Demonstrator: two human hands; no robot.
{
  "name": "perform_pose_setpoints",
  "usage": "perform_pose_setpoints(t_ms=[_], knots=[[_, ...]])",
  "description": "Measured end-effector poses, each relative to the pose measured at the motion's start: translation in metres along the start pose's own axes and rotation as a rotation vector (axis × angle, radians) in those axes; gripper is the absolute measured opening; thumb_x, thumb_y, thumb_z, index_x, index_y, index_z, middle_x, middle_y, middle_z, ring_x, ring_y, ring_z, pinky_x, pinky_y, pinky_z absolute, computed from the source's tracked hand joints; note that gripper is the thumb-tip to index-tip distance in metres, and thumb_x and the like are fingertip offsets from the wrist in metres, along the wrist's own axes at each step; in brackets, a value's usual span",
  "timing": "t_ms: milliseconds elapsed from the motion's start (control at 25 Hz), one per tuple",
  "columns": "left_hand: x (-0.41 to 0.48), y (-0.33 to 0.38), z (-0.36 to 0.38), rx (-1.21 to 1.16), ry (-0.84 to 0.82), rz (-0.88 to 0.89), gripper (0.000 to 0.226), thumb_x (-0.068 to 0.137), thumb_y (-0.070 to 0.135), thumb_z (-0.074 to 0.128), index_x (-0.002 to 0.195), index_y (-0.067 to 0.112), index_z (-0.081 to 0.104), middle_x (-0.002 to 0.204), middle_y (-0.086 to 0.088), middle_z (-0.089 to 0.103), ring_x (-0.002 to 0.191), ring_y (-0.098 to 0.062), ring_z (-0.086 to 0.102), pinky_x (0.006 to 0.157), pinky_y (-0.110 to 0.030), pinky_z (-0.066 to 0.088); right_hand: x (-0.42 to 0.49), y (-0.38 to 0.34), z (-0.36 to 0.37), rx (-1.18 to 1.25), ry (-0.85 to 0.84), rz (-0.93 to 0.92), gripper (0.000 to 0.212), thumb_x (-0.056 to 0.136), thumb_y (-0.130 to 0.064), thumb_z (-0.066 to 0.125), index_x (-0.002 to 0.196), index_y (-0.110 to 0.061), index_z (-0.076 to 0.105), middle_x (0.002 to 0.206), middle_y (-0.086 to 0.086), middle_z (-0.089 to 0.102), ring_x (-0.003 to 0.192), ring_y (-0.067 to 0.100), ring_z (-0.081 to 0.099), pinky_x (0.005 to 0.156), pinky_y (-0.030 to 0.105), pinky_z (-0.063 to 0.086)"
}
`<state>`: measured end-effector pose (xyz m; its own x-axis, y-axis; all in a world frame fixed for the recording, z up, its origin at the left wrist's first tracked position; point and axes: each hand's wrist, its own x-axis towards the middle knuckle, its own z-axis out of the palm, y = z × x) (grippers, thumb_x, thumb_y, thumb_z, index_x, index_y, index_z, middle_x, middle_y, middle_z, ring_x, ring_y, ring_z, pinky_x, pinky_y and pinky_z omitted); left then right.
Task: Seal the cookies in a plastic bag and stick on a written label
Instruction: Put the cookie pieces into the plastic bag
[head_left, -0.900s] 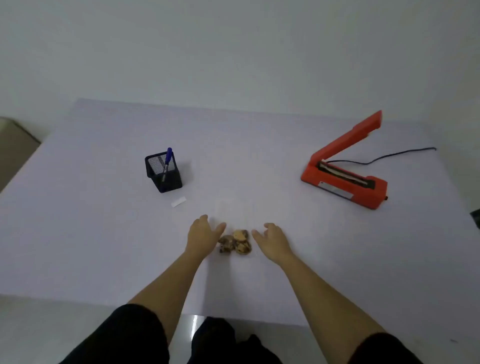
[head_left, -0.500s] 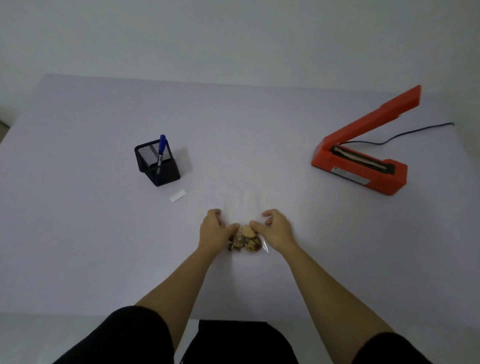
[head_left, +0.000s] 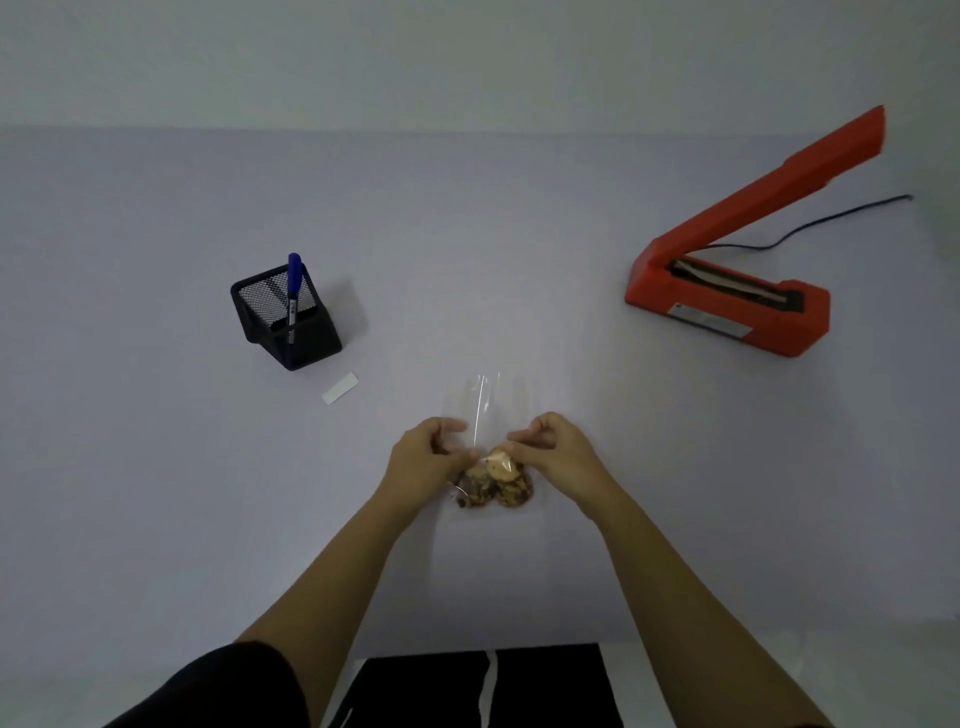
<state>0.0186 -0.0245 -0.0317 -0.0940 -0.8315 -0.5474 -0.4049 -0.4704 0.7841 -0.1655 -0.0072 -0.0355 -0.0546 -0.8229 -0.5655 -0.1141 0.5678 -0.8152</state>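
1. The cookies (head_left: 496, 480) sit bunched at the near end of a clear plastic bag (head_left: 491, 400). The bag lies on the table (head_left: 156, 467) just in front of the person, with its mouth pointing away, loose and unsealed.
2. The left hand (head_left: 426, 462) has its grip closed on the bag's left side just above the cookies, thumb and fingers pinching the film. The right hand (head_left: 558, 452) has its grip clamped on the right side in the same way.
3. Bagging looks done, since the cookies are inside.
4. Sealing is not yet done. The orange heat sealer (head_left: 727, 301) stands well apart on the right with its arm raised and its cord (head_left: 810, 223) trailing off behind. The bag's mouth would have to be carried over and laid across its bar.
5. Labelling is untouched. The white label (head_left: 340, 388) lies flat just beside the black mesh pen holder (head_left: 288, 325) on the left, and no writing can be made out on it. The blue pen (head_left: 293, 291) stands in the holder.
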Motion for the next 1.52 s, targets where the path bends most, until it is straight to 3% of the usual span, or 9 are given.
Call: perform_pose_setpoints(t_ms=[200, 320, 440, 640, 760, 880, 1120, 1360, 1520], knots=[[0.002, 0.003, -0.015, 0.000, -0.161, 0.034, 0.010, 0.079, 0.016, 0.072, 0.088, 0.013, 0.070, 0.087, -0.013, 0.069, 0.077, -0.020, 0.064, 0.074, -0.034, 0.052, 0.001, -0.001, -0.005, 0.098, -0.068, 0.012, 0.028, 0.078, -0.008, 0.073, 0.089, -0.015, 0.048, 0.088, 0.004, 0.072, 0.077, 0.006, 0.068, 0.066, 0.014, 0.052], [0.005, 0.002, -0.018, -0.021, -0.235, 0.057, 0.011, 0.083, 0.012, 0.068, 0.089, 0.003, 0.067, 0.071, -0.004, 0.070, 0.067, -0.012, 0.063, 0.068, -0.025, 0.050, 0.004, 0.001, -0.010, 0.092, -0.099, 0.019, 0.031, 0.078, -0.008, 0.072, 0.104, -0.014, 0.057, 0.086, 0.002, 0.071, 0.074, 0.001, 0.068, 0.064, 0.011, 0.051], [0.005, 0.000, -0.021, -0.052, -0.261, 0.058, 0.012, 0.085, 0.006, 0.064, 0.094, -0.001, 0.066, 0.054, 0.006, 0.067, 0.054, -0.001, 0.061, 0.056, -0.011, 0.047, 0.006, 0.004, -0.010, 0.063, -0.126, 0.050, 0.015, 0.078, -0.009, 0.073, 0.093, -0.013, 0.069, 0.083, -0.004, 0.071, 0.072, -0.003, 0.067, 0.063, 0.009, 0.050], [0.007, -0.007, -0.018, -0.065, -0.219, 0.060, 0.020, 0.081, 0.016, 0.070, 0.101, 0.016, 0.070, 0.082, -0.003, 0.075, 0.077, -0.013, 0.071, 0.071, -0.018, 0.056, 0.013, 0.008, -0.005, 0.067, -0.106, 0.042, 0.008, 0.077, -0.007, 0.073, 0.080, -0.014, 0.069, 0.080, 0.000, 0.072, 0.073, 0.004, 0.068, 0.066, 0.012, 0.052], [0.007, -0.007, -0.014, -0.032, -0.163, 0.061, 0.018, 0.076, 0.017, 0.075, 0.095, 0.016, 0.072, 0.076, -0.002, 0.074, 0.073, -0.013, 0.070, 0.068, -0.018, 0.054, 0.014, 0.005, -0.004, 0.126, -0.167, 0.053, 0.007, 0.079, -0.007, 0.071, 0.085, -0.007, 0.066, 0.087, 0.007, 0.072, 0.080, 0.012, 0.069, 0.071, 0.019, 0.054], [0.004, -0.009, -0.015, -0.022, -0.156, 0.058, 0.013, 0.077, 0.015, 0.074, 0.090, 0.015, 0.074, 0.073, 0.002, 0.074, 0.071, -0.008, 0.069, 0.065, -0.014, 0.052, 0.012, 0.002, -0.007, 0.137, -0.158, 0.111, 0.008, 0.079, -0.005, 0.071, 0.087, -0.007, 0.068, 0.078, 0.004, 0.070, 0.070, 0.005, 0.068, 0.059, 0.015, 0.051], [0.000, -0.009, -0.023, 0.062, -0.174, 0.079, 0.015, 0.079, 0.018, 0.072, 0.094, 0.020, 0.074, 0.087, 0.006, 0.074, 0.078, -0.001, 0.067, 0.072, -0.011, 0.051, 0.005, -0.001, -0.008, 0.126, -0.146, 0.108, 0.010, 0.078, -0.005, 0.072, 0.083, -0.014, 0.070, 0.073, -0.002, 0.072, 0.071, 0.008, 0.068, 0.060, 0.015, 0.051], [-0.005, 0.000, -0.013, 0.086, -0.095, 0.104, 0.018, 0.078, 0.009, 0.072, 0.095, 0.014, 0.071, 0.088, -0.004, 0.073, 0.079, -0.014, 0.069, 0.069, -0.015, 0.055, -0.001, 0.003, -0.002, -0.004, -0.130, 0.010, 0.009, 0.078, -0.016, 0.073, 0.082, -0.017, 0.065, 0.089, 0.004, 0.071, 0.085, 0.014, 0.067, 0.079, 0.024, 0.054], [-0.008, -0.003, -0.024, 0.016, -0.113, 0.088, 0.028, 0.079, 0.014, 0.072, 0.107, 0.018, 0.069, 0.087, -0.002, 0.075, 0.081, -0.006, 0.070, 0.071, -0.008, 0.050, 0.002, -0.001, 0.002, 0.084, -0.091, 0.060, 0.007, 0.079, -0.011, 0.072, 0.083, -0.014, 0.067, 0.077, 0.001, 0.069, 0.068, 0.005, 0.065, 0.062, 0.015, 0.051]])
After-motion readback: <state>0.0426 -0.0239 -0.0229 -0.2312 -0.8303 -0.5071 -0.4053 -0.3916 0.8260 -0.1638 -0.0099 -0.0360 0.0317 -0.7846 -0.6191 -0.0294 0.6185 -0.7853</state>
